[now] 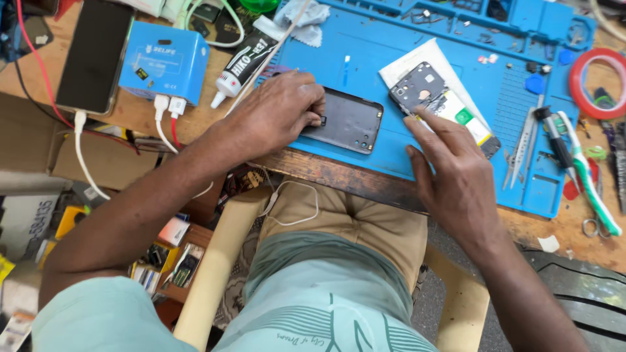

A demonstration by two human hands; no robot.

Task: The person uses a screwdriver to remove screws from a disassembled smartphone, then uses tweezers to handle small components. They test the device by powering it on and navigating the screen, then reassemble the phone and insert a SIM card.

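Lying at the far left on the wooden bench is a dark phone (94,55) with a white cable plugged in, next to a small blue box (164,62) and a black-and-white glue tube (244,62). On the blue work mat (365,58), the left hand (277,114) presses down on the left end of a dark phone back cover (349,120), fingers curled over its edge. Just right of it, the right hand (453,173) lies flat and open, its fingertips touching an opened phone body (420,88) resting on white paper. Tweezers (521,146), a green-striped toothbrush (590,182) and a red tape roll (596,81) lie further right.
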